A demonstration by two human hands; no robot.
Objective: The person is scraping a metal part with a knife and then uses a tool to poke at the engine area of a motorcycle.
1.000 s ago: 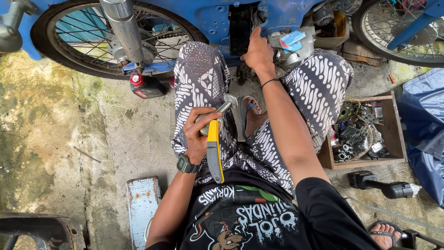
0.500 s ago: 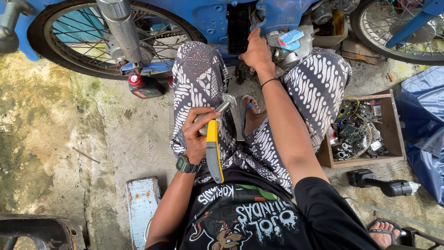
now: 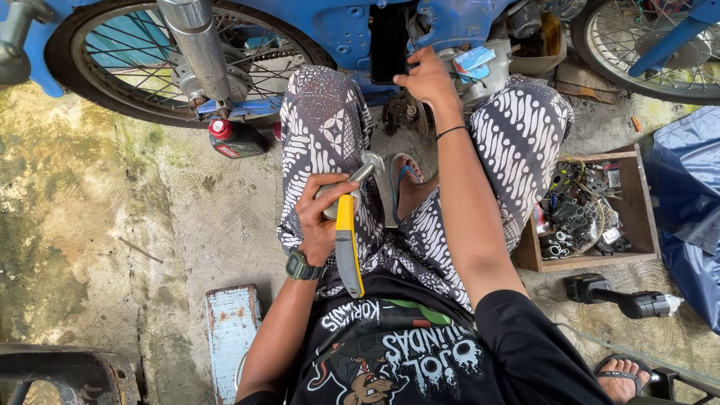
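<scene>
Both hands are busy: the right hand (image 3: 427,79), arm stretched forward, rests with fingers curled on the engine area of the blue motorcycle (image 3: 345,30), though whether it grips anything cannot be told. Bent at the elbow above the lap, the left hand (image 3: 322,214) is closed around a yellow-handled tool (image 3: 347,244) and a metal part (image 3: 364,169). Two spoked wheels show. One wooden box of parts (image 3: 592,214) sits right; one dark bottle with a red cap (image 3: 234,137) lies under the left wheel.
</scene>
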